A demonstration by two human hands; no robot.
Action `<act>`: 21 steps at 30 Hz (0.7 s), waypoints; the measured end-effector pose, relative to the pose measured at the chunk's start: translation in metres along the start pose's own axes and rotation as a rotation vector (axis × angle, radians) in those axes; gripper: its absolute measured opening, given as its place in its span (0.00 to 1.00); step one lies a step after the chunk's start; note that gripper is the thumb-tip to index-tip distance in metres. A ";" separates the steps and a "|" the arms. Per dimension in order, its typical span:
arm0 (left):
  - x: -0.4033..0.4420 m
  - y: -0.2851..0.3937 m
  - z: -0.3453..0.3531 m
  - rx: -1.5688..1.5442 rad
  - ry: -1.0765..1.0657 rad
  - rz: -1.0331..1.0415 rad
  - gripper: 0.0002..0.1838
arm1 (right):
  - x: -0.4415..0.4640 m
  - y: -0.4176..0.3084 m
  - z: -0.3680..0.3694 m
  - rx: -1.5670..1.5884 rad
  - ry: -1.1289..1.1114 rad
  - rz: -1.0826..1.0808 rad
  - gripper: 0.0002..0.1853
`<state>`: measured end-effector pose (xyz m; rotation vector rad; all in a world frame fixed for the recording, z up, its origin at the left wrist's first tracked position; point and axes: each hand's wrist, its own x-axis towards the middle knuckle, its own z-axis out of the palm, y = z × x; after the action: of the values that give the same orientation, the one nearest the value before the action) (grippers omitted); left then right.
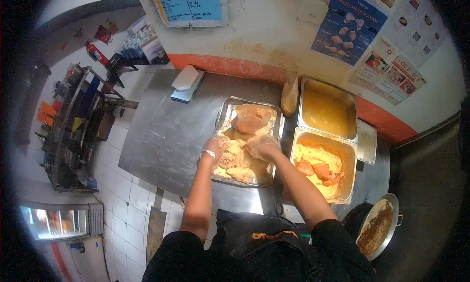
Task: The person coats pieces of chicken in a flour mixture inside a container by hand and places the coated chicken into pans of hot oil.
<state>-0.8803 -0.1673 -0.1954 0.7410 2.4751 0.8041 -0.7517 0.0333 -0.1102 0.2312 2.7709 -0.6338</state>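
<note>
A metal tray (221, 116) in front of me holds coated chicken pieces (240, 173) and a bag of raw-looking meat (253, 118) near its far end. My left hand (214, 148), in a clear glove, is at the tray's left side, its fingers curled against a coated piece. My right hand (261, 147), also gloved, reaches in from the right with its fingers bent down among the pieces. What its fingertips hold, if anything, is hidden. Right of the tray, a steel pan (352, 171) holds flour-like coating and several reddish chicken pieces (320, 172).
Behind that pan stands a steel container of yellowish liquid (327, 114), with a filled plastic bag (290, 97) beside it. A white box (186, 78) lies on the metal table (161, 120) at the back left. A round pan (378, 226) is at the lower right.
</note>
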 end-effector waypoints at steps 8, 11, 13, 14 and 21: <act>-0.020 0.027 -0.026 0.048 0.020 0.061 0.18 | 0.011 -0.006 0.050 -0.006 0.354 0.216 0.10; -0.034 0.054 -0.041 0.050 0.067 0.046 0.19 | 0.013 0.010 0.037 0.071 0.218 0.106 0.10; -0.042 0.061 -0.044 0.067 0.076 0.015 0.19 | 0.026 0.032 0.042 0.093 -0.035 0.098 0.11; -0.043 0.058 -0.041 0.002 0.131 0.074 0.19 | 0.050 0.062 0.071 -0.011 -0.062 -0.010 0.13; -0.042 0.068 -0.035 0.156 0.178 0.120 0.22 | -0.003 0.036 -0.002 0.060 -0.005 -0.011 0.12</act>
<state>-0.8430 -0.1599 -0.1171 0.9171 2.6973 0.7550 -0.7416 0.0663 -0.1224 0.2271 2.7524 -0.7206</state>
